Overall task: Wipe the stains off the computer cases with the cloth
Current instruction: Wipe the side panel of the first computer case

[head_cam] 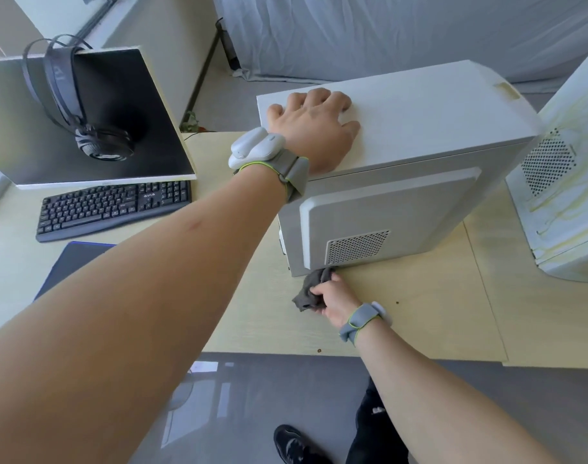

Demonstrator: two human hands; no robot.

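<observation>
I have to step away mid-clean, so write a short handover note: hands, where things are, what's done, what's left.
Left hand: flat on top of the near computer case, steadying it.
Right hand: grips the grey cloth at the case's lower front corner, by the side vent, on the desk.
Done: the near case looks clean on its visible faces.
Left: the second case at right shows yellowish streaks on its side.

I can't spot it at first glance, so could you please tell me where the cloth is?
The grey cloth is bunched in the right hand, low centre of the head view, against the bottom near corner of the white computer case.
</observation>
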